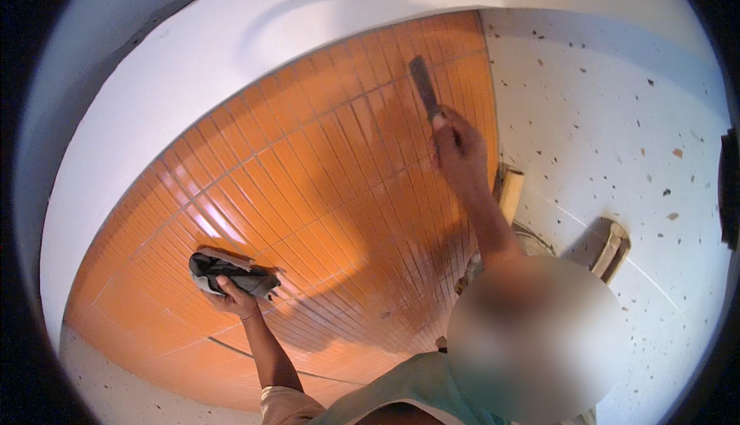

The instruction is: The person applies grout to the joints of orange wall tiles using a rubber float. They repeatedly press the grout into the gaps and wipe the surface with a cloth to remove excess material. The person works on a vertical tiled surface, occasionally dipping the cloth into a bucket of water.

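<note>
My left hand [230, 299], thumb on top, is closed around a crumpled dark grey and black bag-like bundle [239, 274] with ragged edges. It is held over the lower left of an orange surface of narrow strip tiles [285, 186]. Farther up and to the right, my right hand [462, 147] grips a narrow, flat, dark scraper [422, 84], its blade angled away from me. Whether the blade touches the tiles I cannot tell. Grey lines run between the tile strips, and a hazy film dulls the tiles toward the lower middle.
A white ledge [177, 62] curves along the far side of the tiles. To the right lies a pale speckled surface [609, 116]. Two tan, elongated objects [510, 192] rest near my right forearm and farther right. A blurred disc hides the lower right area.
</note>
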The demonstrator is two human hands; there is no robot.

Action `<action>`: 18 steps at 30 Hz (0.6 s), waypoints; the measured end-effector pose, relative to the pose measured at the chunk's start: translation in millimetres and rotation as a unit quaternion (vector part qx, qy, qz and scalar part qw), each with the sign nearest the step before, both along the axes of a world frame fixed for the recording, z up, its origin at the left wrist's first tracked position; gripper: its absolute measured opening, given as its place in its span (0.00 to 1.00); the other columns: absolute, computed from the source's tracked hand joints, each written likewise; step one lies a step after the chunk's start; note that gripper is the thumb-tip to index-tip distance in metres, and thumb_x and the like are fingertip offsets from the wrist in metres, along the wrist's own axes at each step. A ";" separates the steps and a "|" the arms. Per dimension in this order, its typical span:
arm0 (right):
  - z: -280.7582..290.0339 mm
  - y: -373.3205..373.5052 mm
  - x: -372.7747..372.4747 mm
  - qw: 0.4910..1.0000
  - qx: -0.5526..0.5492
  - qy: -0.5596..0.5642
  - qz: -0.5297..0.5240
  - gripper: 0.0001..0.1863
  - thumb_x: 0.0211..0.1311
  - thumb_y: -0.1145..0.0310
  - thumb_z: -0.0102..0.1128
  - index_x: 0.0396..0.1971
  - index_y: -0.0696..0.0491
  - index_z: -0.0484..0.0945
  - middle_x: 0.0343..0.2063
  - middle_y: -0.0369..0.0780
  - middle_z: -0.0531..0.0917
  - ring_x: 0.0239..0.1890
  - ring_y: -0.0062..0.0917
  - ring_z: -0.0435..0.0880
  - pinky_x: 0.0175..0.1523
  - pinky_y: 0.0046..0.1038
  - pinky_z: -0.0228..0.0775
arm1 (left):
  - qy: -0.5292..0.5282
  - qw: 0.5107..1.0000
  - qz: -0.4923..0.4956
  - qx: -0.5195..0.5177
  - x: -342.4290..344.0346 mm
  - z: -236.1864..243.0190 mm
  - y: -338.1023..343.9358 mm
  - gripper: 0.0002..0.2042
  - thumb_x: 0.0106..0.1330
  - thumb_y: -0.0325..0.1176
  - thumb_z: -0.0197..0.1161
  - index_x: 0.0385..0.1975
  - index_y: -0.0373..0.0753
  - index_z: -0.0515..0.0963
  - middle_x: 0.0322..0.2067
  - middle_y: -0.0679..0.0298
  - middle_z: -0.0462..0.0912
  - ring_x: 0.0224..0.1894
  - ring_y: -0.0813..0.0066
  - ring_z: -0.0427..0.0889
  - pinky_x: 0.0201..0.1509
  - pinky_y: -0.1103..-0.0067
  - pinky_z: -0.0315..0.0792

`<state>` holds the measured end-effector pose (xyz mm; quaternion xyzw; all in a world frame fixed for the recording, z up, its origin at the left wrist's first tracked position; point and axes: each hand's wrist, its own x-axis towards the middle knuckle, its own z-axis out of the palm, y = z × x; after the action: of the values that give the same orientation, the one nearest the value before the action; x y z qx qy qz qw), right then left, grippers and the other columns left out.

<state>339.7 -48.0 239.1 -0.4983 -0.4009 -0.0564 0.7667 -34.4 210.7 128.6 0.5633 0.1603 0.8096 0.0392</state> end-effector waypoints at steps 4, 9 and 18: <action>3.9 -0.5 -52.9 0.995 -0.047 -0.030 0.084 0.20 0.70 0.66 0.48 0.58 0.57 0.69 0.23 0.34 0.75 0.18 0.13 0.70 0.23 0.17 0.65 | -0.009 0.999 -0.034 -0.004 7.7 5.5 -9.0 0.25 0.69 0.42 0.56 0.57 0.29 0.64 0.50 0.53 0.72 0.50 0.65 0.73 0.53 0.72 0.70; 10.5 30.2 -76.3 0.995 0.021 -0.013 0.096 0.16 0.68 0.68 0.52 0.52 0.56 0.74 0.22 0.33 0.72 0.23 0.14 0.68 0.28 0.20 0.63 | -0.002 0.999 -0.053 0.001 5.3 6.3 -9.5 0.26 0.69 0.41 0.56 0.58 0.28 0.61 0.49 0.55 0.72 0.48 0.70 0.72 0.51 0.77 0.69; 15.8 35.2 -81.9 0.997 -0.013 -0.039 0.058 0.17 0.68 0.68 0.51 0.53 0.58 0.73 0.24 0.41 0.77 0.24 0.18 0.73 0.28 0.24 0.66 | -0.015 0.997 -0.073 0.005 8.7 8.1 -12.9 0.25 0.68 0.40 0.56 0.57 0.29 0.61 0.48 0.57 0.72 0.46 0.72 0.72 0.50 0.78 0.69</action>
<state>257.7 -12.8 254.9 -0.4815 -0.4595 -0.0261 0.7459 -25.7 197.8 136.7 0.5618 0.1138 0.8136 0.0979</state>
